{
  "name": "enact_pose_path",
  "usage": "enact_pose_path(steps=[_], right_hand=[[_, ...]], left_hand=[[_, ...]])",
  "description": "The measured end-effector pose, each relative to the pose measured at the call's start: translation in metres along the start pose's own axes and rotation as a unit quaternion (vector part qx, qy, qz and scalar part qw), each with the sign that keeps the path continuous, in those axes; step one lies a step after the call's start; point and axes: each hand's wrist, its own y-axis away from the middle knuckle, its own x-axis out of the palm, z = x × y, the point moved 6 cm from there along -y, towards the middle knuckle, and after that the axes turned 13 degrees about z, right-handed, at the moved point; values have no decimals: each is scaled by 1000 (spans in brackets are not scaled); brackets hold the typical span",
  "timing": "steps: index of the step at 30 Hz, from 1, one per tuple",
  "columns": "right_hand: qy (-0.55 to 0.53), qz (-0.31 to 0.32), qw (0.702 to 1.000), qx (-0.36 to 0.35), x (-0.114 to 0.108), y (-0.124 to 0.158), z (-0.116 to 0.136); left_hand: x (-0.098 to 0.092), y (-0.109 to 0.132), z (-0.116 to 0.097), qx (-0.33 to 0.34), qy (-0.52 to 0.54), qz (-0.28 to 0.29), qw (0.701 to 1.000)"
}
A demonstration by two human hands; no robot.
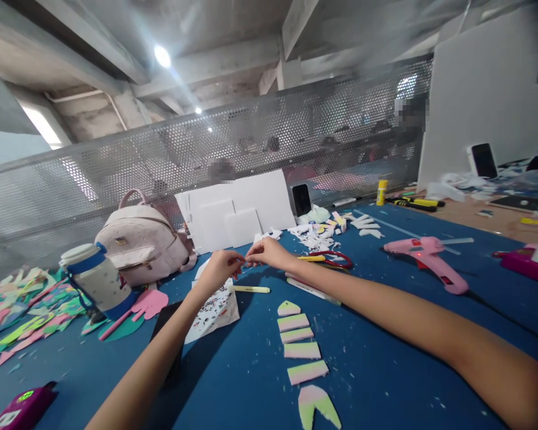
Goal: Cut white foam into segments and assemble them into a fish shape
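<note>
My left hand (224,267) and my right hand (269,253) meet fingertip to fingertip above the middle of the blue table. Fingers on both are pinched together; whatever is between them is too small to make out. Under my left hand lies a white sheet with dark specks (217,313), and a pale yellow marker (251,289) is beside it. Nearer to me, several pink and yellow-green foam strips (301,350) lie in a column, with a pointed piece (289,308) at the far end and a forked tail-shaped piece (317,407) at the near end.
A pink glue gun (430,257) lies at right, its cord trailing. White scraps (316,236), a red-handled tool (338,258) and white boards (246,209) are farther back. Left stand a backpack (143,239), a bottle (98,280) and coloured foam scraps (31,310). A purple device (24,406) is near.
</note>
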Motion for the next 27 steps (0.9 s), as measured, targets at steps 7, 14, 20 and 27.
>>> enact_pose_path(steps=[7, 14, 20, 27], right_hand=[[50, -3, 999, -5, 5, 4, 7], [147, -74, 986, 0, -40, 27, 55], [257, -93, 957, 102, -106, 101, 83], [383, 51, 853, 351, -74, 167, -4]], left_hand=[[-5, 0, 3, -21, -18, 8, 1000], [-6, 1, 8, -35, -27, 1, 999], [-7, 0, 14, -46, -31, 0, 998], [-10, 2, 15, -55, -32, -8, 998]])
